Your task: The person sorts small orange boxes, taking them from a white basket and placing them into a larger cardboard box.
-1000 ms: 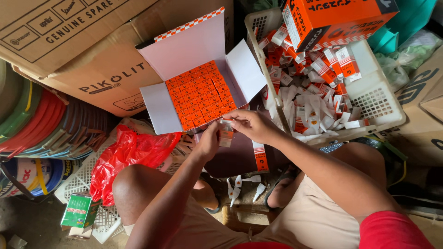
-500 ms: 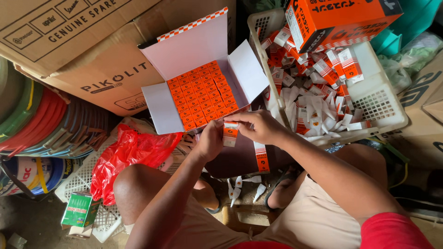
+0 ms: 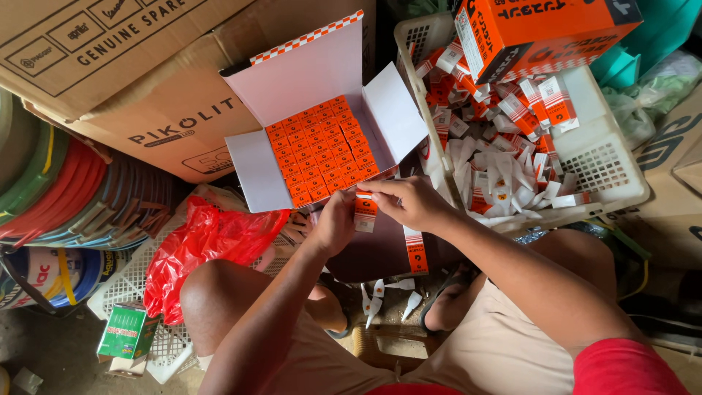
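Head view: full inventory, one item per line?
small carton: one, orange and white, held in both hands
open box: one, white, filled with orange cartons, centre
basket: one, white, loose cartons inside, right
large orange box: one, on the basket
cardboard boxes: two, brown, upper left
red bag: one, left of the knee
green packet: one, lower left
left hand: pinching the carton
right hand: gripping it

Open tray box [image 3: 322,153] and white basket [image 3: 607,168] crowd the hands' front.
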